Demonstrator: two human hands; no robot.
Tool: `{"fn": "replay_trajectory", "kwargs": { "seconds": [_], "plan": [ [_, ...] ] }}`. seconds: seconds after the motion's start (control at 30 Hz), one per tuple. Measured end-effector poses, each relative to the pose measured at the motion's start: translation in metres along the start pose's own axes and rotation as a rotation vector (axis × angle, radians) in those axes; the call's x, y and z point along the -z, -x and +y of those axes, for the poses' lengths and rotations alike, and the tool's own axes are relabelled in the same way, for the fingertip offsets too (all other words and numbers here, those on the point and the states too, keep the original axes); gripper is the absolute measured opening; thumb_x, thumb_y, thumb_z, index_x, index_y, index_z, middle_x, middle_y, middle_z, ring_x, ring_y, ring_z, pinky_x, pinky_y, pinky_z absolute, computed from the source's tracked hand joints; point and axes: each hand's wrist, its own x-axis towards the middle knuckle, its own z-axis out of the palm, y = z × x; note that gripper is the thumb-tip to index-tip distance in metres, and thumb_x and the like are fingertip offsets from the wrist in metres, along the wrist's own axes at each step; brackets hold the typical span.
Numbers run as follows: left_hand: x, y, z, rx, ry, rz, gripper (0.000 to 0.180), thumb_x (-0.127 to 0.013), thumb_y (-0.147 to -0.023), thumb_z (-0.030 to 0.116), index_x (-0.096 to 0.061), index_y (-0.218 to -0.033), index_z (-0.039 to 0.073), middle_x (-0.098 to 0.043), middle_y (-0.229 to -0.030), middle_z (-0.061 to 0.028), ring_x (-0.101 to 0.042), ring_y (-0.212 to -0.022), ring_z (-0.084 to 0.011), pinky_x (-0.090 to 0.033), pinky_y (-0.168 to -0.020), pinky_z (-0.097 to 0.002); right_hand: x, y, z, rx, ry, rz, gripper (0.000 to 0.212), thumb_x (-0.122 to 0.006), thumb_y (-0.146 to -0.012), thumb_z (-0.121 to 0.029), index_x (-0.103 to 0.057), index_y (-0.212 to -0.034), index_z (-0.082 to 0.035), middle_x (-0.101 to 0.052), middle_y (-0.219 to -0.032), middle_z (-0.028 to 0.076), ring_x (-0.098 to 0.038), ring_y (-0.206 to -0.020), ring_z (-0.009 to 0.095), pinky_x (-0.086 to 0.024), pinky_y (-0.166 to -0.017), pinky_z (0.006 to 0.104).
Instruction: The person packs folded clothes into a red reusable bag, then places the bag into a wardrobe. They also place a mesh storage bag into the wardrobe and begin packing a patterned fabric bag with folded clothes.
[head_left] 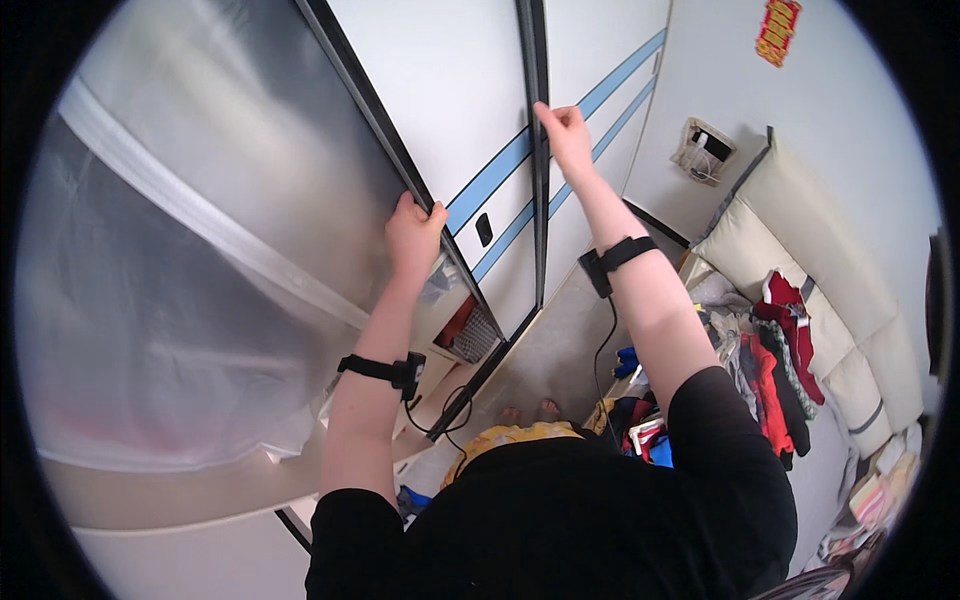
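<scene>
Black shirt (580, 515) faces a white, blue-striped, dark-framed door (455, 115).

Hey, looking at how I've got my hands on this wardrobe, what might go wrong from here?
Your left hand grips the dark-edged white door, and your right hand is at another dark upright, so fingers could get pinched if a panel slides. The plastic sheet beside your left hand might catch on the door's edge. The black cable dangling from your right armband could snag on something.

Open floor (548, 352) between wardrobe door (440, 90) and bed (826, 482)
</scene>
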Motion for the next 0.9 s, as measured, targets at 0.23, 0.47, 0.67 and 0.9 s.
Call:
{"fn": "replay_trajectory", "kwargs": {
  "seconds": [0.23, 0.47, 0.67, 0.9],
  "plan": [
    [0.057, 0.043, -0.007, 0.021, -0.15, 0.126, 0.031, -0.07, -0.079, 0.021, -0.061, -0.099, 0.0, -0.054, -0.056, -0.0034, -0.053, -0.052, -0.0166, -0.045, -0.055, -0.0331, -0.007, 0.014, -0.018, -0.019, 0.0, -0.058, 0.051, -0.07, -0.08, -0.052, -0.055, -0.081, -0.003, -0.058, -0.073, 0.005, -0.054, -0.07, 0.015, -0.046, -0.068, 0.03],
    [0.093, 0.096, -0.023, -0.055, -0.102, 0.394, 0.04, -0.07, -0.081, 0.018, -0.051, -0.111, 0.001, -0.05, -0.068, -0.0017, -0.053, -0.061, -0.0166, -0.045, -0.06, -0.0327, -0.019, 0.086, -0.047, 0.057, 0.004, -0.233, 0.043, -0.071, -0.083, -0.043, -0.052, -0.081, -0.005, -0.053, -0.07, 0.001, -0.049, -0.067, 0.01, -0.043, -0.063, 0.0264],
    [0.127, 0.127, -0.031, -0.107, -0.16, 0.475, 0.024, -0.067, -0.084, 0.012, -0.049, -0.098, 0.005, -0.047, -0.063, -0.0011, -0.049, -0.056, -0.0166, -0.042, -0.056, -0.033, -0.032, 0.164, -0.08, 0.135, -0.076, -0.398, 0.03, -0.071, -0.085, -0.028, -0.053, -0.085, -0.004, -0.056, -0.073, 0.0, -0.052, -0.069, 0.009, -0.045, -0.067, 0.0246],
    [0.172, 0.165, -0.048, -0.099, -0.323, 0.486, 0.015, -0.067, -0.084, 0.009, -0.052, -0.083, 0.01, -0.045, -0.056, 0.0005, -0.046, -0.047, -0.0173, -0.038, -0.047, -0.0323, -0.053, 0.248, -0.104, 0.121, -0.264, -0.669, 0.009, -0.063, -0.087, -0.008, -0.059, -0.094, -0.002, -0.059, -0.083, 0.0, -0.055, -0.081, 0.008, -0.046, -0.074, 0.0229]
  ]
}}
